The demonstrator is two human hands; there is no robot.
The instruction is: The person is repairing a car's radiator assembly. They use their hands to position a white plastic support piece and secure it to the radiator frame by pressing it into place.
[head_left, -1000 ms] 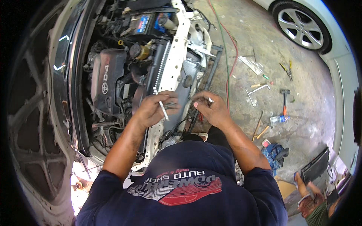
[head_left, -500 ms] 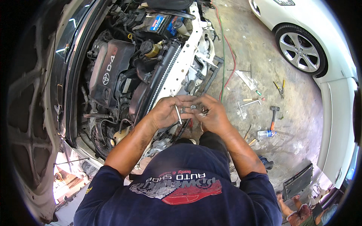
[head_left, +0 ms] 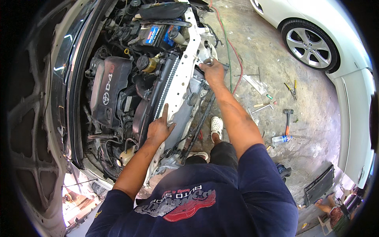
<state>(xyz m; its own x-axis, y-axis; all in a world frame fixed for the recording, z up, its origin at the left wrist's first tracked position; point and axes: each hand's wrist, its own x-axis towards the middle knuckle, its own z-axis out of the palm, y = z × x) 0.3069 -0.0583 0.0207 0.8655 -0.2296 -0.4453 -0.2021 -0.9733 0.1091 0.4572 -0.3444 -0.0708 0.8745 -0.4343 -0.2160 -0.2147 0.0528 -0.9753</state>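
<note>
My left hand rests at the white front crossmember of the open engine bay, index finger stretched along it and thumb spread. I see nothing in this hand, though its underside is hidden. Farther forward, my right hand reaches to the bare front end by the headlamp area. Its thumb and fingers are drawn together at the white metal there; whatever they hold is too small or hidden to name. Between the hands, below the crossmember, show the grey radiator or condenser face and a round black horn-like part.
A dark engine cover, reservoir cap and battery fill the bay. On the concrete lie a hammer, plastic bottle, pliers and red and green hoses. A white car stands at right; another person sits lower right.
My hands have parted: the right reached forward to the front end, the left went down onto the crossmember. The thin wrench and small metal pieces held earlier no longer show.
</note>
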